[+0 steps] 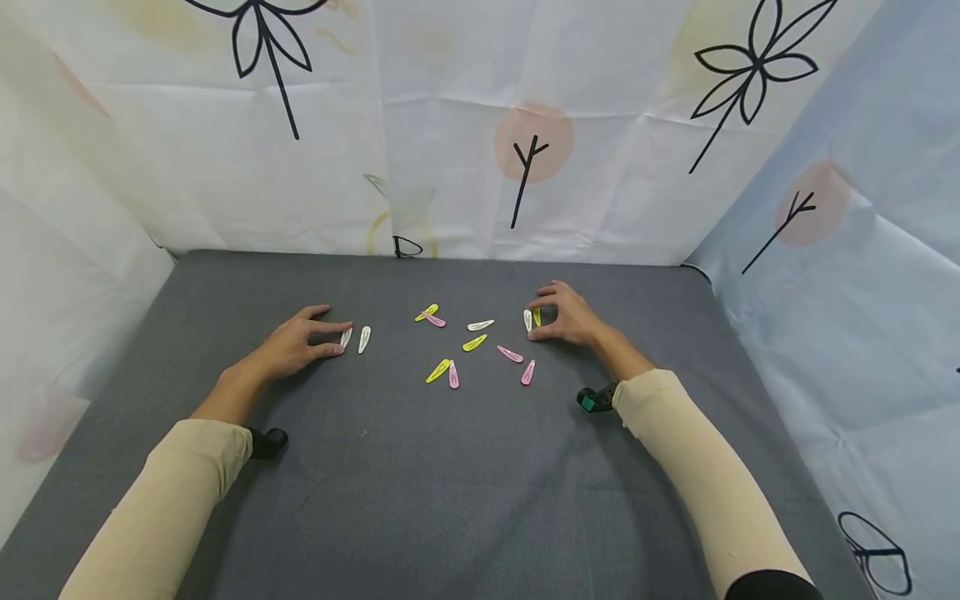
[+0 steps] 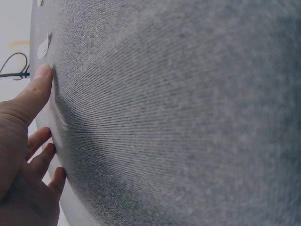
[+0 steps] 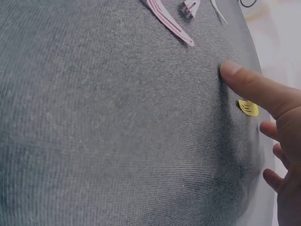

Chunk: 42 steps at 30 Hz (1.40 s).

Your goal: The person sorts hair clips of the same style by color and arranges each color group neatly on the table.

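At the left, my left hand point(image 1: 296, 343) holds a white snap hair clip point(image 1: 346, 337) end to end between thumb and index finger. Another white hair clip point(image 1: 364, 339) lies just right of it. The left wrist view shows the thumb point(image 2: 40, 89) down at the cloth, and the held clip is hidden there. Over on the right, my right hand point(image 1: 572, 318) has thumb and index finger at the two ends of a white hair clip point(image 1: 528, 321). A yellow hair clip point(image 1: 537, 317) lies beside that one, inside the curve of the hand.
Between the hands lie several loose clips: a yellow clip point(image 1: 475, 342), a white clip point(image 1: 481, 325), a pink clip point(image 1: 510, 354) and others. One pink clip point(image 1: 432, 319) overlaps a yellow one. Grey cloth point(image 1: 450, 483) covers the table; patterned curtains point(image 1: 450, 167) stand behind and beside it.
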Tool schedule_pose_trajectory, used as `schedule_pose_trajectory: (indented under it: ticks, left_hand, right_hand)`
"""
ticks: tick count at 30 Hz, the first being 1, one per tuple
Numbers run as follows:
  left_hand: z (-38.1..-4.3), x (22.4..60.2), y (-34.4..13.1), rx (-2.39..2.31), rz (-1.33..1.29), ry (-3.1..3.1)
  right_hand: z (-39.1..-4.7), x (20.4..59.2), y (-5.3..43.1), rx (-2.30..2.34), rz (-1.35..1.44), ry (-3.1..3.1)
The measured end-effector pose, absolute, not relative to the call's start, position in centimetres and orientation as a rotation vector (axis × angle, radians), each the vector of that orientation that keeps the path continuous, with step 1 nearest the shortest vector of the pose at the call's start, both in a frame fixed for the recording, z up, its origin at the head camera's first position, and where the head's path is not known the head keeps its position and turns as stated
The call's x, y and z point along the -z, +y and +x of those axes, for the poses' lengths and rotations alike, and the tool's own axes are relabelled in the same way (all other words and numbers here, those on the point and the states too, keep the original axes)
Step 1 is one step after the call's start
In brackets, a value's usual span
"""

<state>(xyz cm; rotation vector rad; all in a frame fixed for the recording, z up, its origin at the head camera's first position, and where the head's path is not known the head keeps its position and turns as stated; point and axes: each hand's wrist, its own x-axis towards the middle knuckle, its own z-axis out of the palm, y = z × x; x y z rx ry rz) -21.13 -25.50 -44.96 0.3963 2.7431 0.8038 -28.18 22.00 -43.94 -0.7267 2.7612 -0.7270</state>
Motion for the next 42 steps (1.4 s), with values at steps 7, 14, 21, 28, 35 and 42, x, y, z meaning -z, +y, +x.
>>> schedule_pose_trajectory:
  ticks: [7,14,21,28,35,42]
  left_hand:
    - [-20.9,44.8,-25.5,-0.814,0.388,2.738]
    - [-20.8,44.8,-25.6,-0.820,0.404,2.742]
    - [-21.0,45.0,-25.6,-0.819,0.413,2.743]
    - [-21.0,45.0,-25.6,-0.812,0.407,2.742]
    - [-21.1,45.0,-25.5,-0.816,0.410,2.744]
    - [-21.1,45.0,-25.6,-0.819,0.408,2.744]
  right_hand:
    - [-27.7,43.2,20.4,0.687,-0.739,2.842]
    - [-26.3,43.1,16.7,0.688,-0.779,2.865]
    - [-25.0,43.5,12.1,0.625,-0.838,2.933]
    - [-24.3,43.7,7.9,0.583,-0.864,2.924]
    - [-24.0,44.0,4.6,0.565,-0.867,2.942]
    - [-23.6,44.8,2.1,0.544,-0.856,2.964]
